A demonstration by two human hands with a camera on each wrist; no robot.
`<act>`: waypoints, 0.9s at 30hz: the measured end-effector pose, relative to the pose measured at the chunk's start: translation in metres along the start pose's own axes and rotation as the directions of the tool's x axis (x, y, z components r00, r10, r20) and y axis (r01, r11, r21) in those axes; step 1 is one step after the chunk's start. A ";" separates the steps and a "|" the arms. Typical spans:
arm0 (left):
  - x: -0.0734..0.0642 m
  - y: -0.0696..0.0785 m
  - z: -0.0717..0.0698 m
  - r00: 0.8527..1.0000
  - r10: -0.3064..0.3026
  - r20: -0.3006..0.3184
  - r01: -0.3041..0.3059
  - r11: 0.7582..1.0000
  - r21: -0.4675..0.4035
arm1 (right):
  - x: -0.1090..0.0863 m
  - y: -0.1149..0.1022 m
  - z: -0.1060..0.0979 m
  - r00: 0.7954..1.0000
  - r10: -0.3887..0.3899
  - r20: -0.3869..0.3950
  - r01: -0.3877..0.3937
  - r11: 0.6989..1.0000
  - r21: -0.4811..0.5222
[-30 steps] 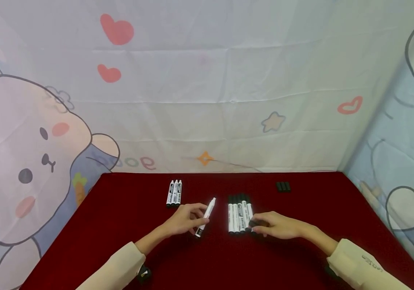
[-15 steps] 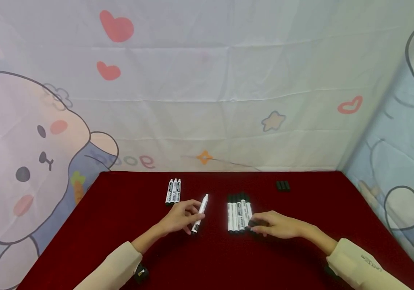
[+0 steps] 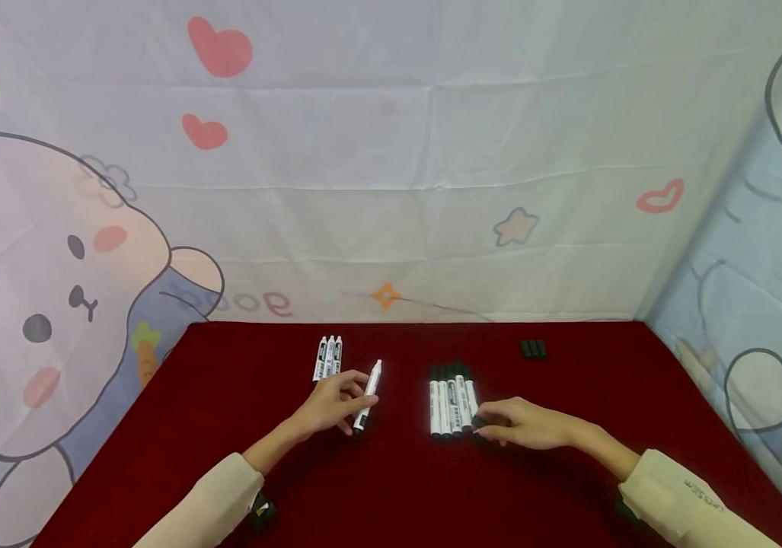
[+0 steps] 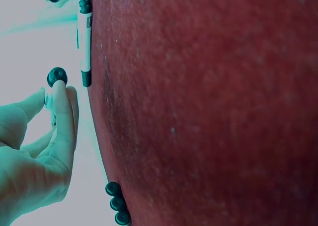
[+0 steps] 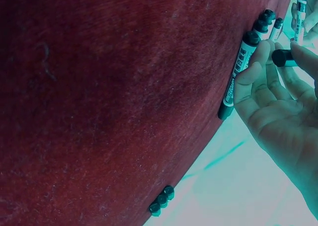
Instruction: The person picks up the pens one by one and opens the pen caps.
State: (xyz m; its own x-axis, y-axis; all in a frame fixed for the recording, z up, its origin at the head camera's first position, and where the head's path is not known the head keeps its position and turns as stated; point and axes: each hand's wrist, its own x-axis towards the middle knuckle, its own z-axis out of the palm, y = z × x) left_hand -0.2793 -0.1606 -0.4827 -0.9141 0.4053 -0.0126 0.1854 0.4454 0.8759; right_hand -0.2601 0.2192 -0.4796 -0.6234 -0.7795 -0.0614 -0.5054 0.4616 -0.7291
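Note:
My left hand (image 3: 332, 402) pinches an uncapped white marker (image 3: 368, 397) between thumb and fingers, its bare tip pointing away and up. In the left wrist view the black end (image 4: 57, 77) of this marker faces the camera. My right hand (image 3: 528, 423) holds a black marker cap (image 5: 284, 58) between thumb and fingers. Just left of the right hand lies a row of several capped markers (image 3: 452, 407), side by side, with their black caps at the far end. The right fingertips overlap the nearest marker of the row in the head view.
Three uncapped markers (image 3: 327, 358) lie together at the back left, their lower ends partly hidden by the left hand. Three black caps (image 3: 533, 349) lie in a row at the back right. Everything rests on a dark red cloth (image 3: 391, 487); a printed curtain (image 3: 336, 152) hangs behind.
My left hand has moved left and slightly away with the uncapped marker, toward the three uncapped markers. The right hand has stayed nearly in place with the cap.

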 end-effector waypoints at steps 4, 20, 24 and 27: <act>0.000 -0.003 -0.004 1.000 -0.016 -0.022 0.016 1.000 0.000 | 0.000 0.002 0.000 1.000 0.002 0.002 -0.002 1.000 0.008; -0.002 -0.013 -0.028 0.995 -0.015 -0.097 0.015 1.000 -0.004 | -0.003 0.002 0.000 1.000 0.012 0.002 -0.012 1.000 0.015; -0.001 -0.014 -0.038 0.992 -0.028 -0.124 0.028 1.000 -0.005 | -0.003 0.001 0.000 1.000 0.004 0.007 -0.004 1.000 0.022; 0.000 -0.015 -0.045 0.988 -0.050 -0.150 0.048 0.999 -0.017 | -0.004 0.000 0.000 1.000 0.005 0.007 -0.005 1.000 0.026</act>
State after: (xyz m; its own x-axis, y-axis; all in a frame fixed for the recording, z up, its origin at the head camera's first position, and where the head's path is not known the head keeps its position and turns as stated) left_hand -0.2984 -0.2029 -0.4745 -0.9658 0.2587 0.0162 0.1354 0.4507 0.8824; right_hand -0.2578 0.2222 -0.4792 -0.6219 -0.7800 -0.0695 -0.4862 0.4542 -0.7465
